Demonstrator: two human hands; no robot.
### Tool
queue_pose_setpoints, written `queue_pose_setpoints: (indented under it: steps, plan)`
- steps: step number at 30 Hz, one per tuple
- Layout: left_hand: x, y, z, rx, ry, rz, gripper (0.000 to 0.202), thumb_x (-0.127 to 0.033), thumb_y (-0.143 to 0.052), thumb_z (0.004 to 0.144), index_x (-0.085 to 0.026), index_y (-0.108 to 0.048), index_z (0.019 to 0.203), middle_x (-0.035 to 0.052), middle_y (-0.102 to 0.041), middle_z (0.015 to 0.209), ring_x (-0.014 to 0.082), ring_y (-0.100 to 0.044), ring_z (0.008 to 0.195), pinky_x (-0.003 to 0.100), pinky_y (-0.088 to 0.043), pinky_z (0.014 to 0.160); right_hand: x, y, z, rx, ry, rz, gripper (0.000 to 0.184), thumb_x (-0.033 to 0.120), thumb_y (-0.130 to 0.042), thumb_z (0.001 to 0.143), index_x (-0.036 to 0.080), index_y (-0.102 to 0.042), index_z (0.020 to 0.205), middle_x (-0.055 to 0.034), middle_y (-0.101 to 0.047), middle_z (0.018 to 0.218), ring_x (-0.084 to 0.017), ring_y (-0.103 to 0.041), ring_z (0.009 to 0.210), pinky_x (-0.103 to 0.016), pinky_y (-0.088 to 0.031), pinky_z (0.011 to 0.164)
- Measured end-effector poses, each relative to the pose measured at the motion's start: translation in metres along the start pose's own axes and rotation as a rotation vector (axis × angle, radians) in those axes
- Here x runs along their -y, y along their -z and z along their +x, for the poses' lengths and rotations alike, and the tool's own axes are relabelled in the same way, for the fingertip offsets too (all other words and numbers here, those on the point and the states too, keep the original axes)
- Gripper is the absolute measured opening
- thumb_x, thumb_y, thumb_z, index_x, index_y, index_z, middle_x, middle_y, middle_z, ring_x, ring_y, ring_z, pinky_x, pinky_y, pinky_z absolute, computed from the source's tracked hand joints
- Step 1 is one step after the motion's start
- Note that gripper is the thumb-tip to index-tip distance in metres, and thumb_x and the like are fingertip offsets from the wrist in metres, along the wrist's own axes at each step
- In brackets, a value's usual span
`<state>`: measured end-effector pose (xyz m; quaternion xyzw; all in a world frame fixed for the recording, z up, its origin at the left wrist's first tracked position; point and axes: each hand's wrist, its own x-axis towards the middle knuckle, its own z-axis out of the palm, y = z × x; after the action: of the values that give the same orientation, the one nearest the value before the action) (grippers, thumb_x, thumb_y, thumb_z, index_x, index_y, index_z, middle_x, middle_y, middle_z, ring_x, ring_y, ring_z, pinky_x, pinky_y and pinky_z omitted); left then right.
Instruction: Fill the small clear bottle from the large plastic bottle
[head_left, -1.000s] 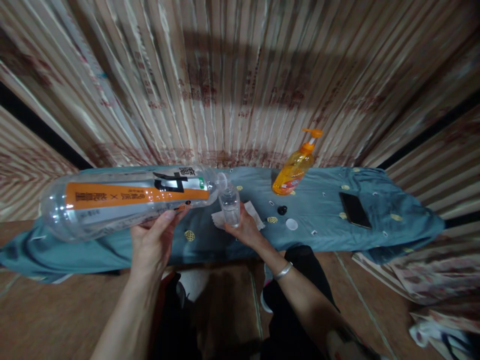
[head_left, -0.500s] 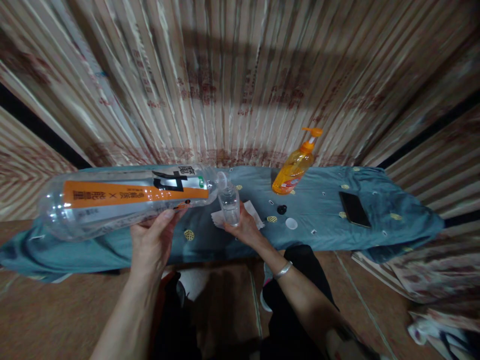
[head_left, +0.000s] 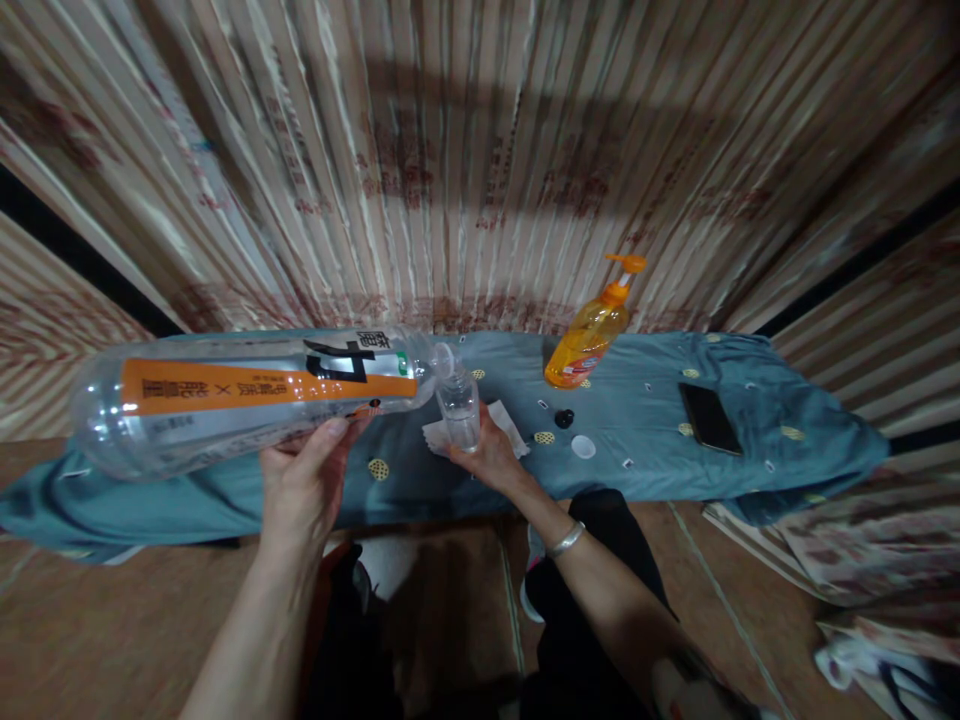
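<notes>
My left hand [head_left: 311,475] is closed round a large clear plastic bottle [head_left: 247,395] with an orange and silver label. The bottle lies nearly level in the air, its open mouth pointing right. That mouth meets the top of a small clear bottle [head_left: 459,415], which my right hand [head_left: 491,450] grips from the right side. Clear liquid shows inside the small one, which leans slightly. Beneath it a white tissue [head_left: 511,428] is spread on the cloth. Whether the small bottle rests on the tissue is hard to tell.
A blue-green patterned cloth [head_left: 637,465] covers the narrow table. On it stand or lie an orange pump bottle [head_left: 587,340], a small black cap [head_left: 564,419], a white disc [head_left: 583,447] and a black phone [head_left: 709,418]. A striped curtain [head_left: 480,150] hangs behind.
The base of the large bottle has shifted slightly left and up, while its mouth stays at the small bottle. My right hand and the other items look unchanged.
</notes>
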<state>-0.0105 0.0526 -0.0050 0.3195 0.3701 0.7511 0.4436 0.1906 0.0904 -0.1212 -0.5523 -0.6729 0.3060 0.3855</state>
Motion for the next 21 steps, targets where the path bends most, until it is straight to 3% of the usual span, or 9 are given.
queue_pose_setpoints:
  steps: [3, 8, 13, 21]
  plan:
    - [-0.0009, -0.0014, -0.0004, 0.002, -0.003, -0.009, 0.034, -0.027, -0.099, 0.049, -0.024, -0.073, 0.071, -0.0008, -0.08, 0.08, 0.0174, -0.074, 0.073, 0.033, -0.064, 0.08, 0.0023, 0.0014, -0.0006, 0.008, 0.0, -0.005, 0.074, 0.032, -0.075, 0.076, 0.021, -0.046, 0.143, -0.0108, -0.068, 0.13, -0.035, -0.069, 0.118, -0.052, -0.059, 0.101]
    - [-0.0006, -0.0018, -0.0008, 0.004, -0.013, -0.012, 0.037, -0.028, -0.098, 0.05, -0.025, -0.074, 0.078, 0.0007, -0.08, 0.082, 0.0199, -0.074, 0.075, 0.038, -0.064, 0.084, 0.0049, 0.0024, -0.0014, 0.01, -0.003, -0.02, 0.077, 0.028, -0.075, 0.075, 0.025, -0.044, 0.145, -0.0102, -0.065, 0.135, -0.034, -0.068, 0.122, -0.052, -0.058, 0.104]
    - [0.0018, 0.0017, -0.0002, 0.005, 0.001, -0.002, 0.035, -0.026, -0.097, 0.052, -0.026, -0.076, 0.08, 0.0011, -0.08, 0.084, 0.0242, -0.076, 0.085, 0.042, -0.063, 0.088, 0.0073, 0.0033, -0.0012, 0.016, -0.018, -0.025, 0.075, 0.03, -0.074, 0.075, 0.023, -0.046, 0.144, -0.0083, -0.067, 0.13, -0.033, -0.069, 0.119, -0.049, -0.059, 0.102]
    - [0.0032, 0.0037, 0.0009, -0.002, 0.005, -0.007, 0.035, -0.028, -0.098, 0.051, -0.024, -0.074, 0.076, 0.001, -0.079, 0.081, 0.0243, -0.075, 0.084, 0.044, -0.063, 0.089, 0.0073, 0.0036, -0.0015, 0.016, -0.002, -0.01, 0.075, 0.028, -0.073, 0.075, 0.02, -0.045, 0.144, -0.0095, -0.066, 0.131, -0.034, -0.069, 0.118, -0.052, -0.058, 0.103]
